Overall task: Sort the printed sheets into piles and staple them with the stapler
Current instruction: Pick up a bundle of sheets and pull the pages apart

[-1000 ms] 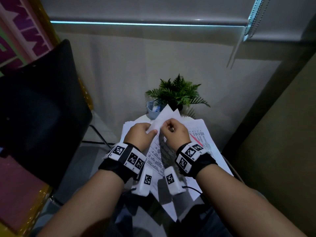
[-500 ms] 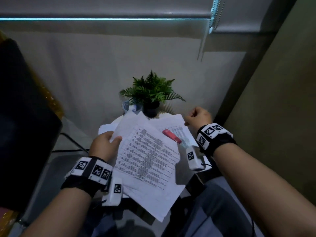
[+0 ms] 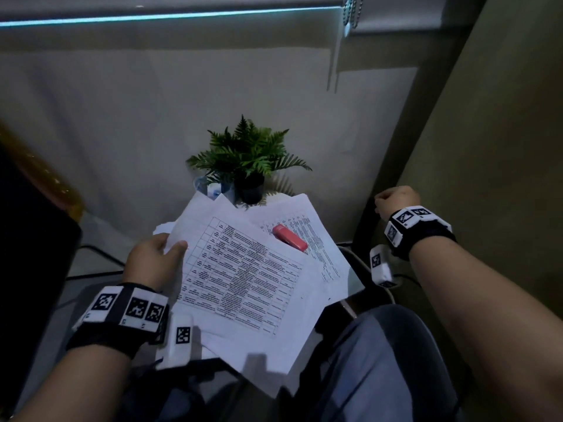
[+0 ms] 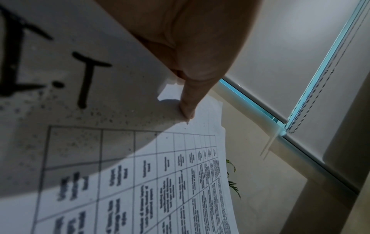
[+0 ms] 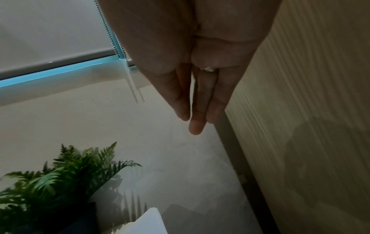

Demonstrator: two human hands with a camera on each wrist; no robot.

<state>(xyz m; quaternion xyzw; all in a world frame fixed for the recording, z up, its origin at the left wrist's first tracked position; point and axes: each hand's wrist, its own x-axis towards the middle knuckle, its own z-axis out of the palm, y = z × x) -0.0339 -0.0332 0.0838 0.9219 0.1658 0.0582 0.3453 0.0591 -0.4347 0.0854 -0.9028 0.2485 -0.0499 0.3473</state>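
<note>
My left hand [image 3: 155, 260] holds a stack of printed sheets [image 3: 243, 284] by its left edge, thumb on top; the top sheet carries a table of text. In the left wrist view the thumb [image 4: 188, 101] presses on that sheet [image 4: 180, 190]. More printed sheets [image 3: 316, 236] lie on the small table beyond, and a red stapler [image 3: 289, 237] rests on them. My right hand [image 3: 396, 199] is out to the right, close to the wall, away from the papers. Its fingers [image 5: 197, 120] are straight and together and hold nothing.
A potted fern [image 3: 243, 159] and a blue cup [image 3: 213, 187] stand at the table's back. A black chair back [image 3: 30, 254] is close on the left. A beige wall [image 3: 487, 178] runs along the right, and my knee in jeans [image 3: 380, 360] is below the table.
My right hand let go of the sheets and swung out to the right. The left hand kept the stack and laid it flatter, and the red stapler came into sight.
</note>
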